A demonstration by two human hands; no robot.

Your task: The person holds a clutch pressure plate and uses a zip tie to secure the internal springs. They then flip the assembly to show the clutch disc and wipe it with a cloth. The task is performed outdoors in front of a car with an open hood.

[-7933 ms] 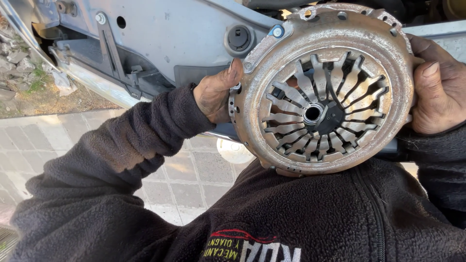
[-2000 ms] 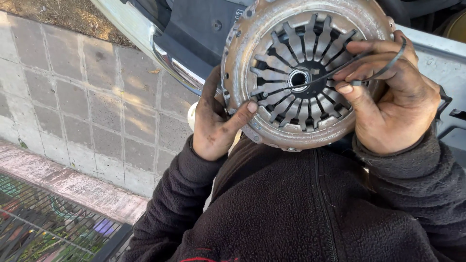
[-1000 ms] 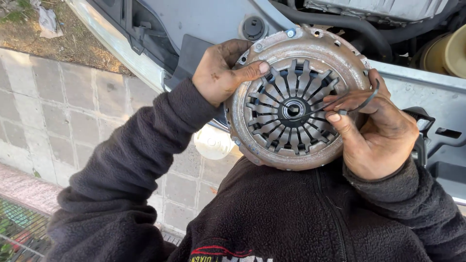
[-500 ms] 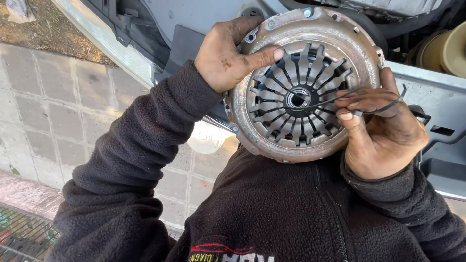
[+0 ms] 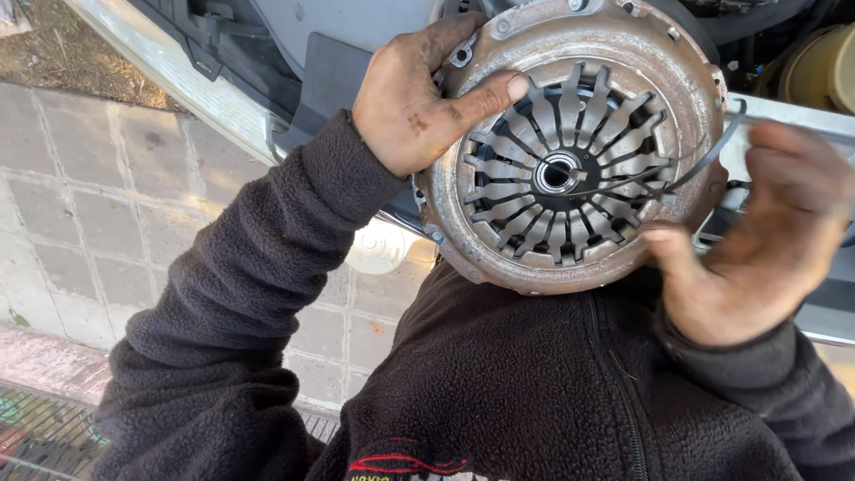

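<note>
Gripping the rusty clutch cover (image 5: 570, 142) by its rim, the left hand (image 5: 419, 98) presses it against the person's chest, thumb laid over the spring fingers. A thin dark strap (image 5: 704, 165) crosses the hub; the blurred right hand (image 5: 757, 240) is beside it, but whether it pinches the strap I cannot tell. Best, I judge, to keep the cover braced and the strap taut.

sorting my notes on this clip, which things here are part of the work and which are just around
In the work: rusty clutch pressure plate, held at its rim by the left hand; thin dark wire by the blurred right hand.

Just around: paved ground; yellowish container; vehicle body panel.
</note>
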